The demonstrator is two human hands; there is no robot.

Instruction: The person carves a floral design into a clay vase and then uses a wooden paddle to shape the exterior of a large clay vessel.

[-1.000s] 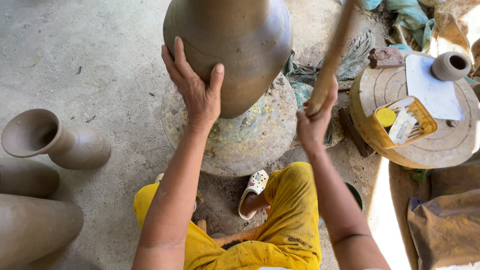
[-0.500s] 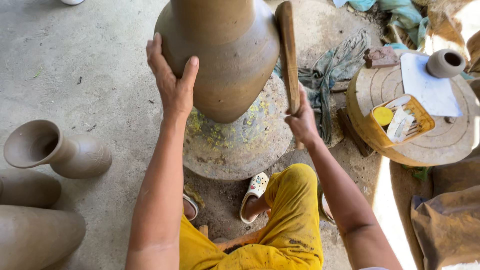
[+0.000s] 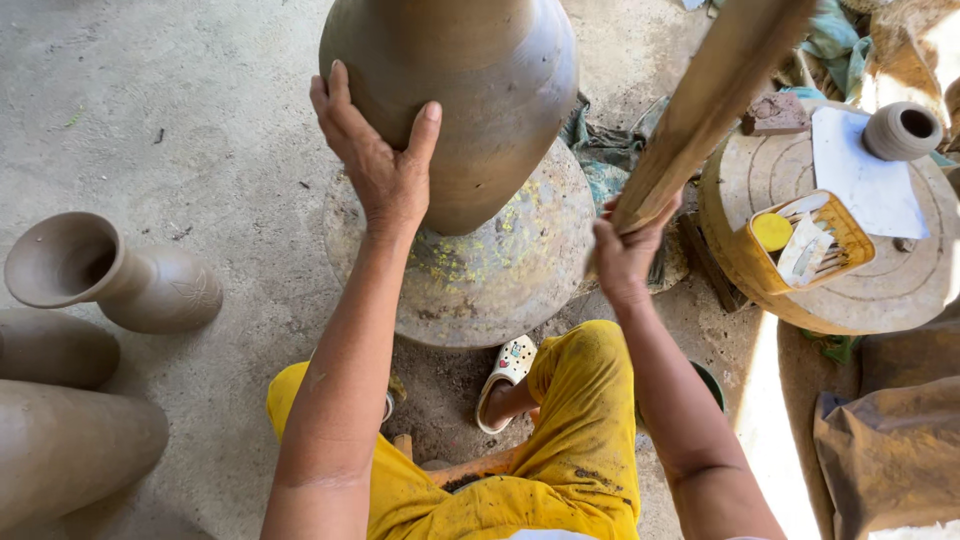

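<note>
One large clay vase [image 3: 470,90], grey-brown and smooth with a faint sheen, stands upright on a round stone wheel [image 3: 500,270] flecked with yellow and green; its body swells wide and narrows toward the foot, and its top runs out of view. Three more clay vessels lie on the concrete floor [image 3: 180,100] to the left, the nearest a flared-neck vase [image 3: 110,275] on its side. To the right, a round wooden stand [image 3: 890,290] carries a yellow basket of tools [image 3: 808,240], a white sheet [image 3: 865,180] and a small clay pot [image 3: 902,130]. Crumpled cloths [image 3: 600,150] sit behind the wheel. The left hand [image 3: 380,165] lies flat against the vase's left flank, fingers spread, thumb up. The right hand [image 3: 625,250] is clenched around the lower end of a long wooden paddle [image 3: 715,95], which slants up just right of the vase, not touching it.
</note>
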